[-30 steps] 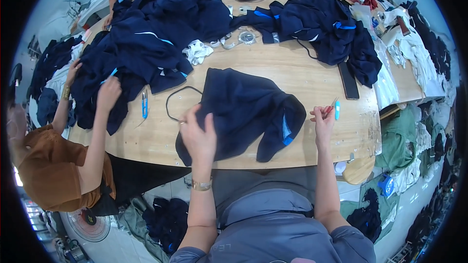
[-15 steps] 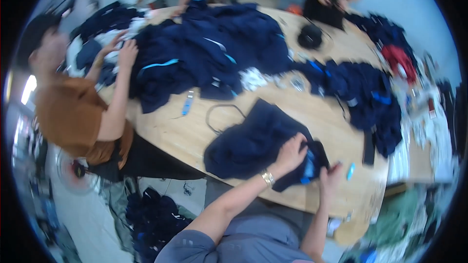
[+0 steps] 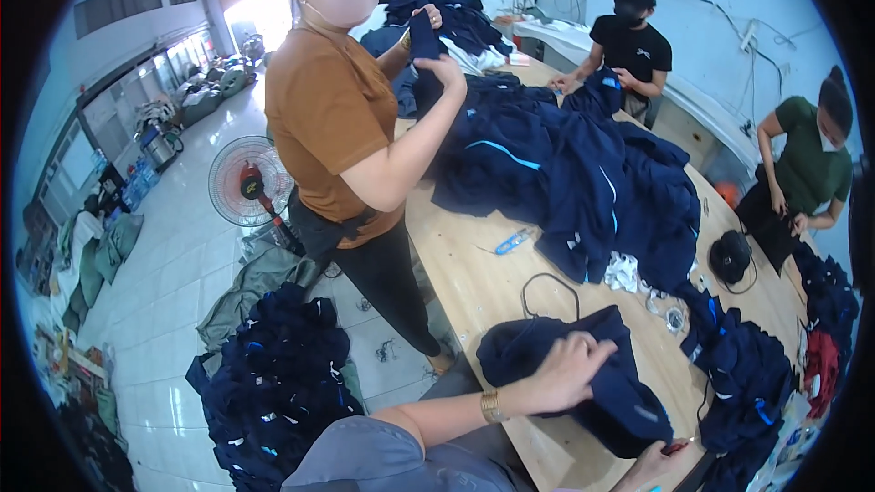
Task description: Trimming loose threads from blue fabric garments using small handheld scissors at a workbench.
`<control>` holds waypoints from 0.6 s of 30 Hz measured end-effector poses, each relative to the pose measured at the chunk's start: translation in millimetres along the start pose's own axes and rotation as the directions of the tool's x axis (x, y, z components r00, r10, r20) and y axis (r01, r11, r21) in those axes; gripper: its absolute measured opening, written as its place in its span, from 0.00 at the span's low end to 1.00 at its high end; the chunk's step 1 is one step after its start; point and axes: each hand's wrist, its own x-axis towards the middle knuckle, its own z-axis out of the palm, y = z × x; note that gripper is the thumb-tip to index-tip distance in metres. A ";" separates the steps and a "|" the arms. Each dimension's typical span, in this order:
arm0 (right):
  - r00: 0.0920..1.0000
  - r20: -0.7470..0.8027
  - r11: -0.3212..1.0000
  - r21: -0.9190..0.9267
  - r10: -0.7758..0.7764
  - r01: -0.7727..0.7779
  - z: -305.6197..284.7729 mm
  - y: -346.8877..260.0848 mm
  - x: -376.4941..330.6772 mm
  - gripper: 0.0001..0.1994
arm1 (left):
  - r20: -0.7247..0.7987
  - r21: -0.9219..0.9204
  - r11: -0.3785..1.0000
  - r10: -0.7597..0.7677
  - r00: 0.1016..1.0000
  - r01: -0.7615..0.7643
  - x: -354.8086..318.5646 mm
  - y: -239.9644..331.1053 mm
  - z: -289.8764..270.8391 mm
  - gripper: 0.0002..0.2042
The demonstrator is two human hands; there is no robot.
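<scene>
A dark navy garment (image 3: 583, 337) lies bunched on the wooden table in front of me, with a small pale label near its lower right end. My left hand (image 3: 572, 372) hovers over its middle, fingers apart and holding nothing. At the garment's lower right edge, my right hand (image 3: 654, 466) is closed around a small red object (image 3: 675, 447). Its kind is too small to make out. A thin black cord loop (image 3: 550, 275) sticks out from the far side of the garment.
Blue thread snips (image 3: 512, 242) lie farther up the wooden table (image 3: 460, 260). Large navy garment piles (image 3: 583, 173) cover its far part; more garments (image 3: 743, 374) lie right. A black cap (image 3: 731, 257) sits there. One co-worker in brown (image 3: 333, 114) stands left, handling dark fabric; two others work opposite.
My view has swung left and up. My left hand has lifted off the garment, whose blue-marked end no longer shows. The co-worker in brown now holds up dark fabric.
</scene>
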 end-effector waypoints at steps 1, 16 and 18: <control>0.973 0.166 0.913 0.348 0.163 -0.213 6.3 -19.8 5.4 0.15 | 0.008 -0.062 0.991 0.119 0.993 -0.118 -3.6 -0.4 12.0 0.38; 0.752 0.556 0.519 0.552 0.355 -0.653 -73.5 -151.3 56.5 0.09 | 0.086 -0.773 0.623 -0.088 0.992 0.122 -3.5 15.0 -8.6 0.05; 0.631 0.695 0.204 0.601 0.346 -0.773 -70.9 -150.2 47.4 0.06 | 0.000 -0.815 0.570 -0.171 0.985 0.099 -1.8 -19.2 6.0 0.06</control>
